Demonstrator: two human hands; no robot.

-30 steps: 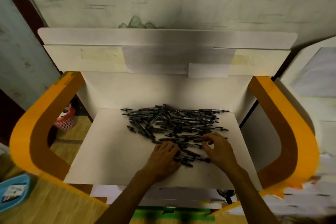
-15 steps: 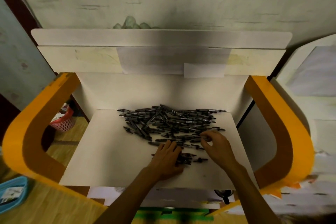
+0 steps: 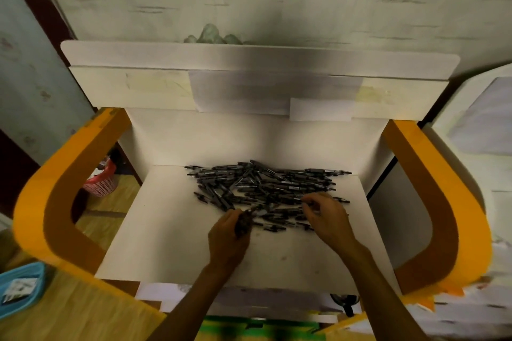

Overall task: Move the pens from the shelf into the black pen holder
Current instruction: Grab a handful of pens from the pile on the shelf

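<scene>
A heap of several dark pens point(image 3: 266, 185) lies toward the back of the white shelf board point(image 3: 171, 235). My left hand point(image 3: 227, 238) is at the near edge of the heap, its fingers curled round a bundle of pens point(image 3: 243, 223). To the right of it, my right hand point(image 3: 328, 217) has its fingers bent down over pens at the heap's right front; whether it grips any is unclear. A black object point(image 3: 345, 302) shows below the shelf's front edge at the right; it may be the pen holder.
Orange curved side panels point(image 3: 55, 196) point(image 3: 443, 202) flank the shelf. A white back panel point(image 3: 249, 83) rises behind it. On the wooden floor at the left stand a red basket point(image 3: 101, 181) and a blue tray point(image 3: 22, 286).
My left hand went from lying flat on the pens to curling round a bundle and lifting it slightly. My right hand shifted a little along the heap's right front.
</scene>
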